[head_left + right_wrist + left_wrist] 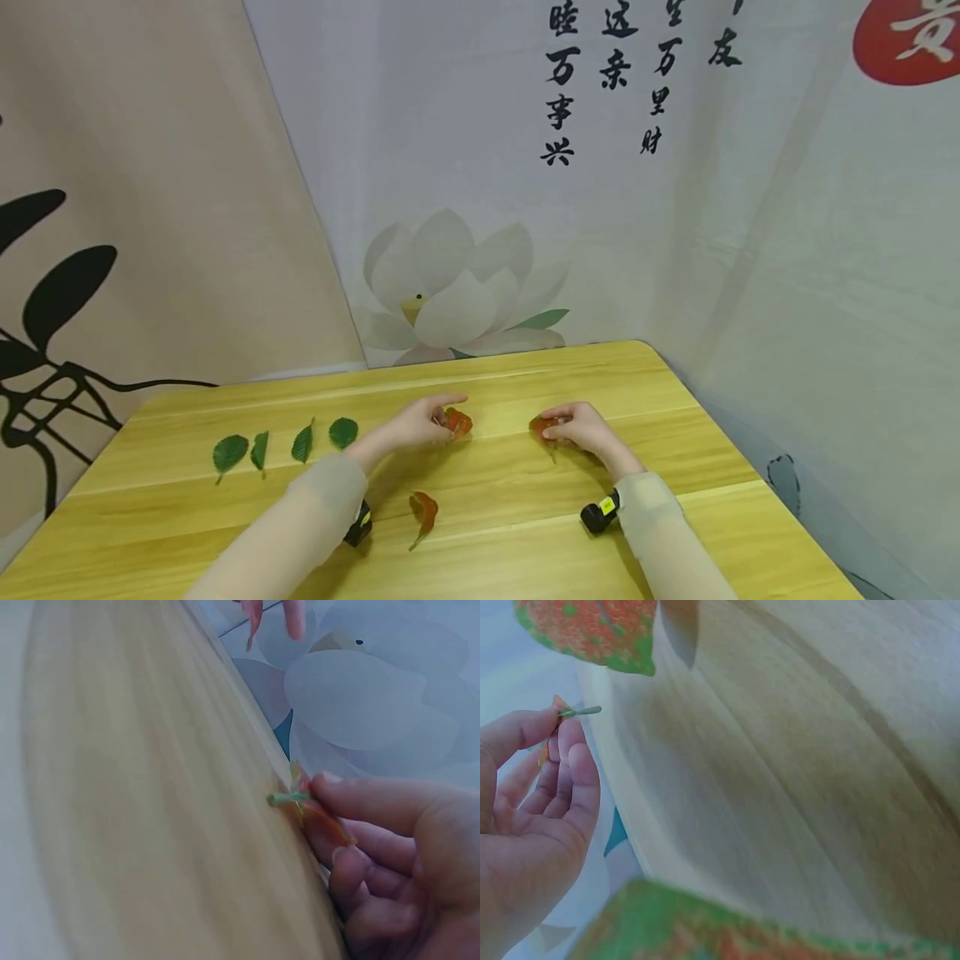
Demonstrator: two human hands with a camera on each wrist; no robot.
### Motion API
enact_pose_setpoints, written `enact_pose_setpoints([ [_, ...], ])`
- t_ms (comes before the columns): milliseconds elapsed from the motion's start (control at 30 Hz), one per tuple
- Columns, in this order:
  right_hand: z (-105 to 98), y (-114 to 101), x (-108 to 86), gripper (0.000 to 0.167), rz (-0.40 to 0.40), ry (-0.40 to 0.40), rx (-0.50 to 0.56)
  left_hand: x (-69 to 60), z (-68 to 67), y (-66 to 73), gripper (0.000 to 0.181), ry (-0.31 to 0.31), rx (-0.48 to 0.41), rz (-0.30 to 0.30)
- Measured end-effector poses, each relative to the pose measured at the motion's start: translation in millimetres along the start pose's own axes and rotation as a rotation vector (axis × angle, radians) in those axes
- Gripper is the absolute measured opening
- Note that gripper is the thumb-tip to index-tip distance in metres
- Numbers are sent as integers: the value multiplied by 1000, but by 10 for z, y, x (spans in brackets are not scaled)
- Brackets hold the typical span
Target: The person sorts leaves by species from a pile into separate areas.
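Note:
Between its thumb and fingers my left hand pinches a reddish-orange leaf; in the left wrist view the green stem of that leaf sticks out past the fingertips. To the right, my right hand pinches another reddish-orange leaf just over the table. Its short stem points away from the thumb in the right wrist view. A third, curled red-brown leaf lies nearer the front, between the forearms. Parts of red-and-green leaves show large at the left wrist view's edges.
Several green leaves, one of them an oval leaf, lie in a row on the left of the wooden table. Behind the table hangs a cloth backdrop with a printed flower and writing. Black wrist cameras sit by both sleeves.

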State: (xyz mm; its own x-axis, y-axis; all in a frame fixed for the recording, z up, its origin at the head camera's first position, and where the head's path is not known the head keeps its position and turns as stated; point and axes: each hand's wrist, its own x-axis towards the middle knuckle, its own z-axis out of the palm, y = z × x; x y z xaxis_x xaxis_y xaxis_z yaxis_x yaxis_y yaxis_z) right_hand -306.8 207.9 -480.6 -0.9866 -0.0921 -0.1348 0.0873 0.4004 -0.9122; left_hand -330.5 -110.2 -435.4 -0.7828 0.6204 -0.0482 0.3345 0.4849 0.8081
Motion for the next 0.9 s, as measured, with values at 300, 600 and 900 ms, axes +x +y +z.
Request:
enact_pose_setpoints([
  [300, -64, 71, -9, 39, -32, -53, 10, -115, -75, -27, 48, -14, 25, 39],
  [600, -114, 101, -32, 40, 9, -85, 94, -280, -127, 44, 44, -12, 17, 56],
  [900, -156, 74, -37, 45, 15, -113, 114, -385, -167, 61, 42, 2, 17, 74],
])
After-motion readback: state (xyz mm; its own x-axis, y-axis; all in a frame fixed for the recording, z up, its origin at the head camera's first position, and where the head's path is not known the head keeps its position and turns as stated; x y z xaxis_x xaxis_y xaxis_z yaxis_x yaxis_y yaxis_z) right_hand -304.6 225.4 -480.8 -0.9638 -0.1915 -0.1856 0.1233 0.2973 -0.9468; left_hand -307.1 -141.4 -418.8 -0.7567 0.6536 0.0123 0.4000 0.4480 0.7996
